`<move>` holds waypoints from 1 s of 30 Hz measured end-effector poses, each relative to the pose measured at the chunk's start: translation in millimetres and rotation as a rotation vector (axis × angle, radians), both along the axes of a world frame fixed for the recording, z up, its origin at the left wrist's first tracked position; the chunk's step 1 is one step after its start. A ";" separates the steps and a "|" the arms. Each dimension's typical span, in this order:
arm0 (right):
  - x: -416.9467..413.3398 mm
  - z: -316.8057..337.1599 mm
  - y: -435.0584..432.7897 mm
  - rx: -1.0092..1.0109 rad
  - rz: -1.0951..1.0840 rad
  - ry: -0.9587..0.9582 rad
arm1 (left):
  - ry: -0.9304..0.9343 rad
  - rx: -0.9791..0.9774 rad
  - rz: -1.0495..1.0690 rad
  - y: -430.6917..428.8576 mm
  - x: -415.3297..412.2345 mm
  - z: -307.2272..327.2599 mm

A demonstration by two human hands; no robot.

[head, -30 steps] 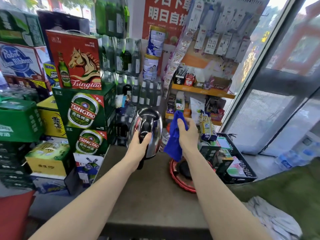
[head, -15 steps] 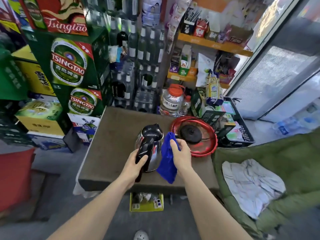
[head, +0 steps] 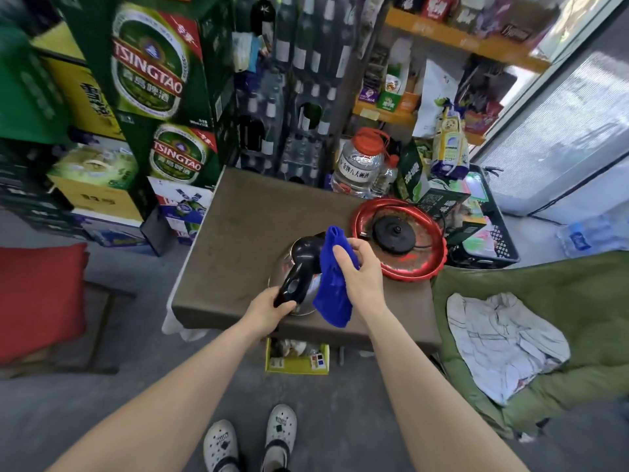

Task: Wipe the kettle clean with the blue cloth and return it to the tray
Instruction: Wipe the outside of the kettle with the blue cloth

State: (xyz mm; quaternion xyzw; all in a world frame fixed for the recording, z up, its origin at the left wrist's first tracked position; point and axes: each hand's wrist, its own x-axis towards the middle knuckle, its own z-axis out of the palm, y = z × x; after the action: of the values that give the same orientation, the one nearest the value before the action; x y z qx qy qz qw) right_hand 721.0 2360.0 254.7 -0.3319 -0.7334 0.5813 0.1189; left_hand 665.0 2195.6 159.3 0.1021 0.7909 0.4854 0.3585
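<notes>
The kettle (head: pixel 299 284), at frame centre, hangs over the table's (head: pixel 245 212) near edge; a loose grip on its handle could drop it to the floor, and the dangling cloth (head: pixel 332 284) could slip free. The left hand (head: pixel 269 310) is closed around the handle's end. The right hand (head: pixel 360 277) pinches the cloth against the kettle's side, left of the tray (head: pixel 432 267).

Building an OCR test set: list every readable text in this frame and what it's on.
"TSINGTAO" with "青島啤酒": upper green beer box.
"TSINGTAO" with "青島啤酒": lower green beer box.
Chinese characters on the label of the clear jug with the red cap: too blurred to read surely.
Yellow boxes, shelf packets, bottle labels: too small or blurred.
Kettle, blue cloth, tray: no text seen.
</notes>
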 end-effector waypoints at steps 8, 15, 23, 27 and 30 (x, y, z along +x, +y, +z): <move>-24.7 -0.3 -51.3 0.117 0.165 0.003 | -0.297 0.418 0.227 -7.1 -2.1 72.6; -22.9 -13.4 -61.9 0.166 -0.067 -0.172 | -0.462 0.458 0.711 -36.1 -21.3 60.7; -22.0 -84.8 -94.8 -0.142 -0.150 -0.506 | -0.468 0.466 0.817 -78.5 -21.1 45.8; -27.0 -77.7 -93.3 -0.077 -0.303 -0.404 | -0.329 0.401 0.801 -82.5 -21.5 50.6; -21.2 -54.8 -82.8 0.053 -0.269 -0.344 | -0.062 0.240 0.691 -73.9 -23.9 61.4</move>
State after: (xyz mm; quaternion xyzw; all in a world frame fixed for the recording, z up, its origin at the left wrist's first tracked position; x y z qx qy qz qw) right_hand 699.8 2277.3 199.9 -0.5176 -0.7070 0.4757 0.0772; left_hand 641.1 2121.7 220.6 -0.1445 0.7049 0.6699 0.1830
